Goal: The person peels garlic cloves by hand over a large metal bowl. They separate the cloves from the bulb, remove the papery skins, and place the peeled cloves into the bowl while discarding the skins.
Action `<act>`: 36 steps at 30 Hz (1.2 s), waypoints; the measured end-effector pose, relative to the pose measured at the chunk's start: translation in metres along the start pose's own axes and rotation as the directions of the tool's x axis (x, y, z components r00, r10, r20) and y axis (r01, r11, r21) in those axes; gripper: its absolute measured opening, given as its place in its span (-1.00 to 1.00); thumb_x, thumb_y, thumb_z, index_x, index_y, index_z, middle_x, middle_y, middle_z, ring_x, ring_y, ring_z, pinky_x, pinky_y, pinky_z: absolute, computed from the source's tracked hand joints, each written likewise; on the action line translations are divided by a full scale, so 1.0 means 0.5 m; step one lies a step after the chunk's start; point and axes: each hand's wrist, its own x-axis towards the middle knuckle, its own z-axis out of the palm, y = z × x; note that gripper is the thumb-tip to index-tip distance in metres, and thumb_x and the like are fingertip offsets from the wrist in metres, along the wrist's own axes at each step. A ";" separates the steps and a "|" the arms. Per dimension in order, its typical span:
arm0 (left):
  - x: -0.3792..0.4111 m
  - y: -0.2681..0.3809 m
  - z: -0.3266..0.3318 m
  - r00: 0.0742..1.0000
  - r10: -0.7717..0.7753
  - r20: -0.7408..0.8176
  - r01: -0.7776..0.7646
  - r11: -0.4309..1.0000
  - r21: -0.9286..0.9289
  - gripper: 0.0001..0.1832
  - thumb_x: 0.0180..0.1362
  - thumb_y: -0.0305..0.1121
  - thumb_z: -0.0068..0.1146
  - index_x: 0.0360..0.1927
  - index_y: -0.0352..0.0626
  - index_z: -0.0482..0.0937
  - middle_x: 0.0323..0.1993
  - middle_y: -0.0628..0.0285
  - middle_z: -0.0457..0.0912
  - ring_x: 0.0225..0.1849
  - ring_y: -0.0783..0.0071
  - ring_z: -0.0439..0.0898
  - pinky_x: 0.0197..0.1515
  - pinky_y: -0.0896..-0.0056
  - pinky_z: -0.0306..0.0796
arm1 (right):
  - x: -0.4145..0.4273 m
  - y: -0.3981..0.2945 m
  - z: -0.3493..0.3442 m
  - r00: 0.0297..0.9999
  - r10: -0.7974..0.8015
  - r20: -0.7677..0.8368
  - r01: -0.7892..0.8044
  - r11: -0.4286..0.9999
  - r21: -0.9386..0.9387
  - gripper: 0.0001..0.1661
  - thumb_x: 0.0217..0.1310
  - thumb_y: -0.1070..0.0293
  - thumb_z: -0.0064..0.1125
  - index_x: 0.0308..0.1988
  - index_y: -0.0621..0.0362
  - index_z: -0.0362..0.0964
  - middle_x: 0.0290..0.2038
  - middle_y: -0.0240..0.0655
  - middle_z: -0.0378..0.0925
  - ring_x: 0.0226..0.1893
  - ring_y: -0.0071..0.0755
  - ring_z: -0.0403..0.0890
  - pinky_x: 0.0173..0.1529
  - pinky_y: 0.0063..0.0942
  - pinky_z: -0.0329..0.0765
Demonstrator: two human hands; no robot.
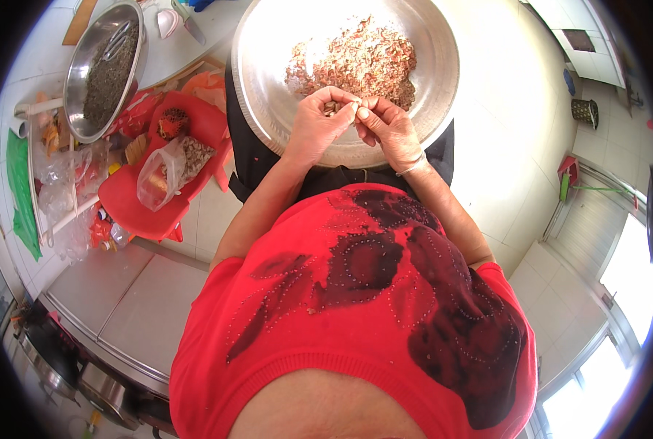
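Observation:
A wide metal basin (441,82) rests over my lap on dark cloth. Reddish-brown flaky bits (359,60), like husks, are heaped in its middle and far part. Both hands are above the basin's near side, fingertips meeting. Several small brown seeds (331,108) sit in the curled fingers of my left hand (318,129). Its thumb and index finger pinch against those of my right hand (392,129), around a tiny piece mostly hidden by the fingertips. A bracelet (412,164) circles my right wrist.
To the left, a red plastic chair (134,206) holds a clear bag of seeds or shells (195,159). A steel bowl (74,110) of dark grains contains a metal utensil (117,41). Beyond it lies a knife (194,28) on a white tabletop (162,57). Pale floor tiles (502,164) extend rightward.

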 end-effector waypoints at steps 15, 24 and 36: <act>0.000 0.006 -0.001 0.998 -0.032 0.052 0.035 0.998 -0.053 -0.87 0.24 -0.50 0.13 -0.18 -0.29 0.60 -0.55 0.39 0.52 -0.62 0.75 0.34 -0.58 0.71 0.15 | 0.003 0.003 -0.011 0.999 -0.031 -0.018 0.030 0.999 -0.040 -0.88 0.36 0.30 0.11 -0.24 0.09 0.46 -0.44 -0.53 0.51 -0.54 -0.77 0.42 -0.54 -0.79 0.25; 0.005 -0.011 0.002 0.996 0.081 -0.045 -0.074 0.987 0.141 -0.98 0.18 -0.55 0.16 -0.31 -0.24 0.58 -0.60 0.49 0.47 -0.61 0.83 0.33 -0.58 0.73 0.16 | 0.007 0.017 0.007 0.981 -0.157 -0.116 0.111 0.937 -0.330 -0.91 0.35 0.40 0.09 -0.27 0.17 0.42 -0.49 -0.50 0.47 -0.56 -0.72 0.41 -0.50 -0.66 0.34; 0.005 -0.024 0.010 0.989 0.028 -0.147 -0.025 0.999 0.022 -0.97 0.21 -0.55 0.10 -0.30 -0.23 0.56 -0.62 0.47 0.45 -0.63 0.82 0.31 -0.59 0.71 0.14 | 0.020 0.026 0.026 0.982 -0.132 -0.138 0.067 0.914 -0.400 -0.84 0.42 0.37 -0.08 -0.29 0.17 0.30 -0.58 -0.35 0.33 -0.56 -0.51 0.35 -0.46 -0.41 0.33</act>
